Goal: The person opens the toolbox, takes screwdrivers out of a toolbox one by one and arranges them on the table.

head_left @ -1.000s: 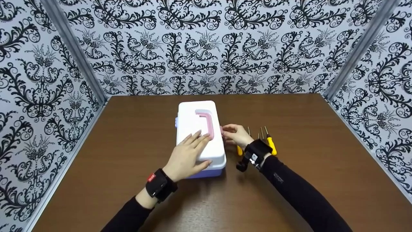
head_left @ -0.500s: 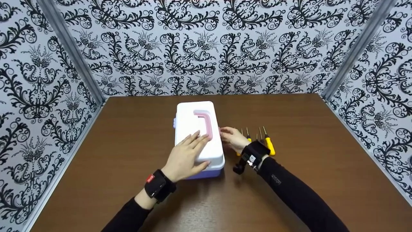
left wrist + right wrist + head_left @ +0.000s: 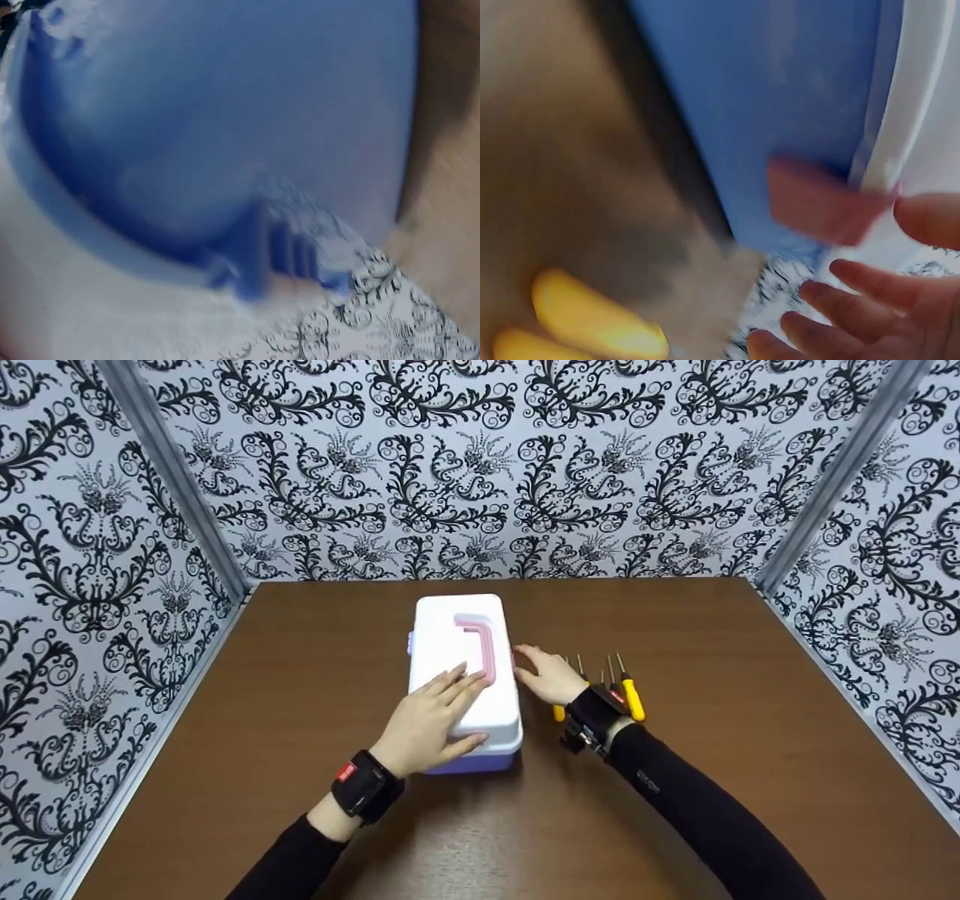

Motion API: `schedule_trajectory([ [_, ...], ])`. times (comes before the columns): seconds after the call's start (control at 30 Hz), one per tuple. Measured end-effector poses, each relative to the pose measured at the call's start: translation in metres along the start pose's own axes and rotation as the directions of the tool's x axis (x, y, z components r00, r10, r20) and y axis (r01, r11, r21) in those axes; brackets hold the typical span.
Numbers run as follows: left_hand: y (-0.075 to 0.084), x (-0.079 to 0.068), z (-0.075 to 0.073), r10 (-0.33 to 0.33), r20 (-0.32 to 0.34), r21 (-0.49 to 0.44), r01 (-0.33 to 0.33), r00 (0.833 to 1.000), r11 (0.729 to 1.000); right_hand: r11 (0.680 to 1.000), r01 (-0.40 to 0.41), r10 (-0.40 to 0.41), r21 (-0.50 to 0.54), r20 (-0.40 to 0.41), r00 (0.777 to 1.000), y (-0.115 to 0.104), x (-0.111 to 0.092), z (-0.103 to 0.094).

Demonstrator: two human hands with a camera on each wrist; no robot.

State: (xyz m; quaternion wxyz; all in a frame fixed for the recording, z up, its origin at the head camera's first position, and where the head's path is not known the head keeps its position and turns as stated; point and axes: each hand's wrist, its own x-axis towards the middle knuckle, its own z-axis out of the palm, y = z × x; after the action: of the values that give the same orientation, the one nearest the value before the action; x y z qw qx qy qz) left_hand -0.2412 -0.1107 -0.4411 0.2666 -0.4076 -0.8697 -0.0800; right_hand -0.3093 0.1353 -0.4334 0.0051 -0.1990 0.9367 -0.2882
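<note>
A storage box with a white lid (image 3: pixel 439 634) and a purple-blue base (image 3: pixel 472 765) stands lengthwise on the table. A pink handle (image 3: pixel 487 652) lies folded into the lid's recess. My left hand (image 3: pixel 424 727) rests on the near part of the lid, fingers spread and straight. Beside the box's right side is my right hand (image 3: pixel 551 679), its thumb and fingers apart. In the right wrist view, a pink latch (image 3: pixel 821 201) sits on the blue side wall, with the thumb (image 3: pixel 930 219) right at its upper edge and the other fingers loosely extended below.
Several screwdrivers with yellow handles (image 3: pixel 632 701) lie on the brown table (image 3: pixel 712 720) just right of the right hand, partly hidden by it. A blue hinge part (image 3: pixel 410 643) juts from the box's left side. Patterned walls (image 3: pixel 480 472) enclose the table.
The right hand's fingers, earlier bunched together at the latch, have spread apart, and its wrist has turned a little. The left hand stays on the lid.
</note>
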Motion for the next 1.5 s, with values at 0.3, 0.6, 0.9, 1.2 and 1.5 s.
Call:
schedule_trajectory([
  [0.3,-0.038,-0.026,-0.018,0.119,0.026,0.066,-0.12,0.993,0.991,0.943,0.07,-0.108,-0.324,-0.101,0.989,0.005,-0.022,-0.006],
  [0.6,-0.024,-0.049,-0.044,-0.14,-0.127,0.234,0.166,0.982,0.958,0.877,0.025,-0.144,-0.479,-0.214,0.966,0.037,-0.045,-0.004],
  [0.9,-0.056,-0.078,-0.056,-0.376,-0.062,0.139,0.381,0.925,0.914,0.9,-0.041,-0.078,-0.435,-0.251,0.965,0.059,-0.064,-0.013],
  [1.2,-0.098,-0.08,-0.047,-0.487,-0.092,0.122,0.495,0.869,0.861,0.909,-0.086,-0.027,-0.408,-0.264,0.964,0.068,-0.076,-0.015],
  [1.5,-0.146,-0.069,-0.031,-0.572,-0.076,0.132,0.577,0.817,0.806,0.914,-0.127,0.02,-0.384,-0.272,0.962,0.074,-0.075,-0.021],
])
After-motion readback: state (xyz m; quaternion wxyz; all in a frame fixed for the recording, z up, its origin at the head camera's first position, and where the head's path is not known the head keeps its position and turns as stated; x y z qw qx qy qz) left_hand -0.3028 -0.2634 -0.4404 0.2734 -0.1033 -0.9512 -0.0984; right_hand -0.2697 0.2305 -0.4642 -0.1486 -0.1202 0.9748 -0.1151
